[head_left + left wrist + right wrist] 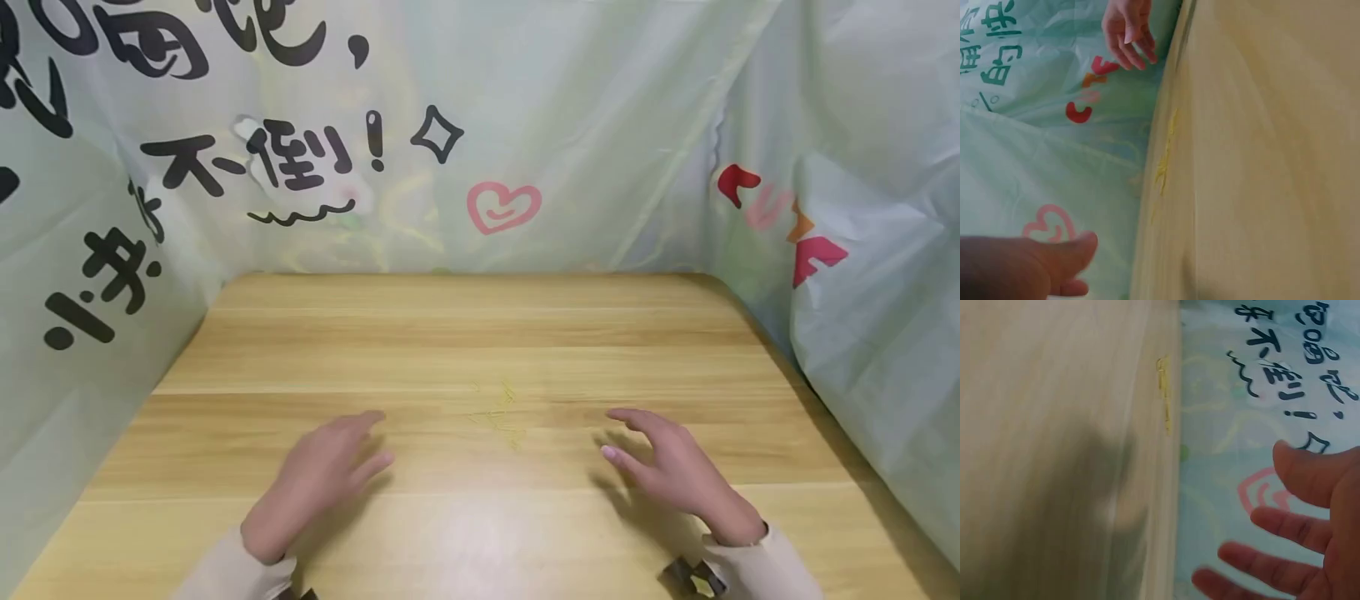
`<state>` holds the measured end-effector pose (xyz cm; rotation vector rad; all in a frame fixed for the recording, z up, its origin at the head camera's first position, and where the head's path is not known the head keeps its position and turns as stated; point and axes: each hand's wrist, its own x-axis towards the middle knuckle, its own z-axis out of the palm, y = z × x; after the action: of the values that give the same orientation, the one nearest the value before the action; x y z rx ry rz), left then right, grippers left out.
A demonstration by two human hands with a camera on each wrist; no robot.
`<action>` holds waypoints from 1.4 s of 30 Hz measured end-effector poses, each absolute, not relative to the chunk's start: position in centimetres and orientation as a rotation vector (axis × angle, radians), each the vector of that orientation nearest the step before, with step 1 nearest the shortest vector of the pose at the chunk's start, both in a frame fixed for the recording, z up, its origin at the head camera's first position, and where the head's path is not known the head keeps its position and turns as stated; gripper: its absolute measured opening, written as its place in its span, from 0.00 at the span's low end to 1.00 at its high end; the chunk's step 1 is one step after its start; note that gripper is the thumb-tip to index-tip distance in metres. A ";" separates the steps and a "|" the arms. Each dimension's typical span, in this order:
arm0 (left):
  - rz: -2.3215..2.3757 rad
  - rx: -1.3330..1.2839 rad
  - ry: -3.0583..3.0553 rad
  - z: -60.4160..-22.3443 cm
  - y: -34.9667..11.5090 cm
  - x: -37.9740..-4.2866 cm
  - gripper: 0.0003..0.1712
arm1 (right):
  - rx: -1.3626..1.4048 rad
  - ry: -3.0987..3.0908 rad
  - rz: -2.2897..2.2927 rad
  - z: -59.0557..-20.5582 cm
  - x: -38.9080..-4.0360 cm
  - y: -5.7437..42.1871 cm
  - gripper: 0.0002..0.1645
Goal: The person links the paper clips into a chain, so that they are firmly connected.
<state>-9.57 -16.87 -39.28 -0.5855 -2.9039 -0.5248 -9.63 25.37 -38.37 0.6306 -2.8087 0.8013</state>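
Note:
Thin yellow strands (pixel 497 414) lie loosely scattered on the wooden table (pixel 480 333), between the two hands; their kind is too fine to tell. To their left hovers the left hand (pixel 322 465), thumb and fingers apart, holding nothing. On the other side the right hand (pixel 670 463) is held over the wood with its fingers spread and a shadow beneath. The left wrist view shows the strands (pixel 1162 167) as a small clump, with the left thumb (pixel 1072 256) well apart from it. In the right wrist view, the right hand's fingers (pixel 1272 565) are extended and touch nothing.
A pale green printed sheet (pixel 600 100) hangs behind the table and along both sides, with dark lettering and a pink heart (pixel 504 208). On the right it bulges toward the table edge. A dark wrist strap (pixel 693 577) shows by the right sleeve (pixel 761 567).

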 end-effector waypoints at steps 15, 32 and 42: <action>-1.085 -0.933 -3.017 -40.3 -12.4 -16.2 0.15 | 0.905 -3.017 0.907 -38.7 -14.3 22.4 0.22; -0.847 -1.015 -3.120 -40.3 -7.5 -18.6 0.13 | 1.155 -3.074 0.825 -39.9 -16.9 17.4 0.15; -0.735 -0.979 -3.142 -40.3 -6.7 -18.4 0.08 | 1.210 -3.090 0.703 -40.0 -17.1 16.0 0.11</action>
<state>-18.39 -6.73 -40.35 -0.9788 -3.1416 -0.7346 -17.15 15.99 -40.03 1.2098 -3.0898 0.7028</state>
